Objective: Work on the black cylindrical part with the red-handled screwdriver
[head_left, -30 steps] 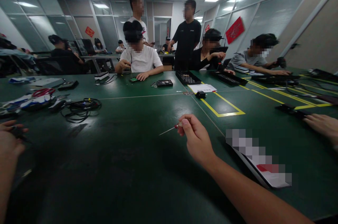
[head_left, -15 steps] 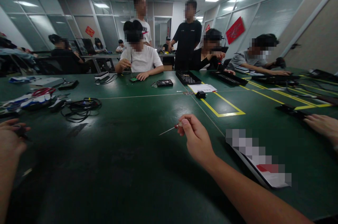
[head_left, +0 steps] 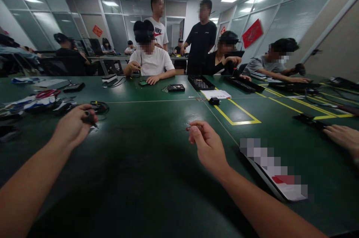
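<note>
My right hand is closed around the reddish, see-through handle of a small screwdriver. Its thin shaft points left over the green table and is hard to make out. On the left, my left hand grips a small dark object with a tapering end, whose kind I cannot tell. Behind that hand lies a coil of black cable, partly hidden by it. The two hands are well apart, both above the tabletop.
Cloth-like items and a red cable lie at the far left. A pale booklet-like thing rests by my right forearm. Another person's hand is at the right edge. Across stand black trays and a small black block.
My left hand has come in from the left edge toward the middle, carrying the dark object. My right hand stays nearly in place with the screwdriver, whose shaft now shows only faintly.
</note>
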Motion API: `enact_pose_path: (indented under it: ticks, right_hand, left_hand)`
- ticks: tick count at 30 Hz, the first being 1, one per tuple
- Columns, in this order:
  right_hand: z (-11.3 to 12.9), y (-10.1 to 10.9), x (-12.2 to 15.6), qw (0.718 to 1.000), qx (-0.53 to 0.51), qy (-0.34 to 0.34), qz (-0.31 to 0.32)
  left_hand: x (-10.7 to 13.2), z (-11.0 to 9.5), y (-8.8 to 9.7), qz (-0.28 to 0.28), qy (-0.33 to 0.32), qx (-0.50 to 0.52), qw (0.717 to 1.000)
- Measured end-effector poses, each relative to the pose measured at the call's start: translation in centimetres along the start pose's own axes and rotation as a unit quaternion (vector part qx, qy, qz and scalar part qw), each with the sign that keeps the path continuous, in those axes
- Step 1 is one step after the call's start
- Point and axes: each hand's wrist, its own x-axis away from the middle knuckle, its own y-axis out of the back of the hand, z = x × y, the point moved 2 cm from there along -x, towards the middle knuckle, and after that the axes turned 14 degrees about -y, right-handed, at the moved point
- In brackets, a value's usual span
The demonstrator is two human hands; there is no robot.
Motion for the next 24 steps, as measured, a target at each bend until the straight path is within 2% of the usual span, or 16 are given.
enact_pose_path:
  ticks: [2, 5, 8, 11, 13, 16, 24]
  right_hand:
    - [-0.1, 0.1, -0.1, 1.000, 0.005, 0.009, -0.011]
    - [-0.1, 0.2, -0.3, 1.000, -0.002, 0.018, -0.017]
    - [0.1, 0.3, -0.4, 1.000, -0.004, 0.009, -0.022]
    - [0.3, 0.5, -0.3, 0.999, 0.010, 0.016, -0.039]
    - [0.4, 0.6, -0.3, 0.998, 0.014, 0.029, -0.045]
    - [0.4, 0.7, -0.2, 0.999, 0.009, 0.034, -0.041]
    - [0.6, 0.7, 0.1, 0.998, -0.029, 0.045, -0.040]
  left_hand:
    - [2.7, 0.5, -3.2, 0.079, 0.059, 0.019, 0.995]
    - [6.8, 1.3, -7.4, 0.200, 0.081, 0.033, 0.976]
    - [10.0, 1.9, -10.6, 0.268, 0.104, 0.131, 0.949]
    - [12.2, 2.5, -12.9, 0.315, 0.111, 0.212, 0.918]
    - [13.4, 3.1, -13.9, 0.336, 0.095, 0.200, 0.916]
    - [14.5, 4.4, -14.6, 0.365, 0.038, 0.120, 0.922]
    - [14.9, 6.4, -13.6, 0.443, -0.032, 0.081, 0.892]
